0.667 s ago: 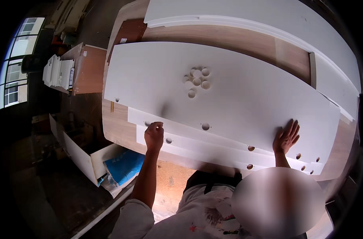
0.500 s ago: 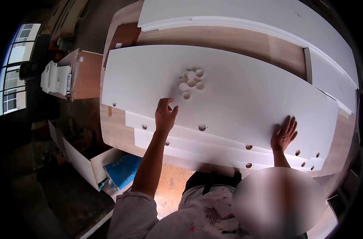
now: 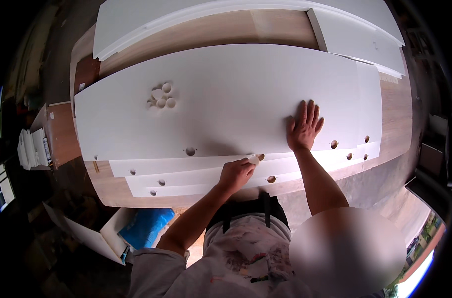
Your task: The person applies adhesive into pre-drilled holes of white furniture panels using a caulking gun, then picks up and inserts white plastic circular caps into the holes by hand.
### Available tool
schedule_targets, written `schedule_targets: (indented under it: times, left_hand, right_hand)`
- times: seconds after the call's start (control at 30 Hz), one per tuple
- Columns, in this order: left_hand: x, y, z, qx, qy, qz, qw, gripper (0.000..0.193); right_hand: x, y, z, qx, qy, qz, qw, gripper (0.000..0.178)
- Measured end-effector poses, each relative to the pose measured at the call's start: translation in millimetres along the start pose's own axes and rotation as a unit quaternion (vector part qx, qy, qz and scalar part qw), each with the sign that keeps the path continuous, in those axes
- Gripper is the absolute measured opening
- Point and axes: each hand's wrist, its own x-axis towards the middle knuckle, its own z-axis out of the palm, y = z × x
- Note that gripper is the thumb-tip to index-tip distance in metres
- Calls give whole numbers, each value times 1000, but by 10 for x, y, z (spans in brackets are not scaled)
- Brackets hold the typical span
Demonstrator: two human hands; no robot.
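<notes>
My left hand (image 3: 237, 175) pinches a small white round cap (image 3: 254, 160) at the near edge of the top white panel (image 3: 236, 84). The cap is right beside a round hole (image 3: 261, 157) and partly covers it; whether it touches the rim I cannot tell. Flat on the same panel, fingers spread, lies my right hand (image 3: 305, 127). Several more white caps sit in a loose cluster (image 3: 161, 103) on the panel's left part. Other holes line the near edge, one (image 3: 190, 151) to the left and one (image 3: 334, 144) to the right.
More white panels (image 3: 201, 186) with holes are stacked in steps beneath, on a wooden table (image 3: 112, 191). Long white boards (image 3: 226, 6) lie along the far side. Left of the table are a brown box (image 3: 62, 134) and an open crate with a blue bag (image 3: 147, 227).
My left hand has moved from near the cap cluster to the near edge, now with a cap in its fingers. The view has shifted right; my right hand still lies flat.
</notes>
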Motion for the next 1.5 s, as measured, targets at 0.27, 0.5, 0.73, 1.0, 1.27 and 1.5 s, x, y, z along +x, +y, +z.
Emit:
schedule_targets:
  times: [0.27, 0.5, 0.73, 1.0, 1.27, 1.5]
  left_hand:
    - [35, 102, 304, 35, 26, -51, 998, 4]
    - [122, 342, 484, 52, 59, -107, 991, 7]
    - [13, 246, 496, 84, 27, -142, 986, 5]
    - [33, 250, 452, 74, 24, -84, 993, 15]
    - [14, 248, 407, 24, -1, -115, 993, 15]
    - [23, 256, 351, 27, -15, -94, 995, 13]
  right_hand:
    - [8, 15, -78, 22, -18, -8, 1000, 74]
    - [-55, 301, -201, 166, 40, -93, 981, 69]
    - [-812, 1413, -390, 239, 118, 162, 950, 85]
    - [45, 3371, -446, 166, -60, 133, 975, 58]
    - [-216, 3076, -410, 115, -6, 161, 980, 58]
    - [-272, 3223, -587, 132, -67, 107, 983, 91]
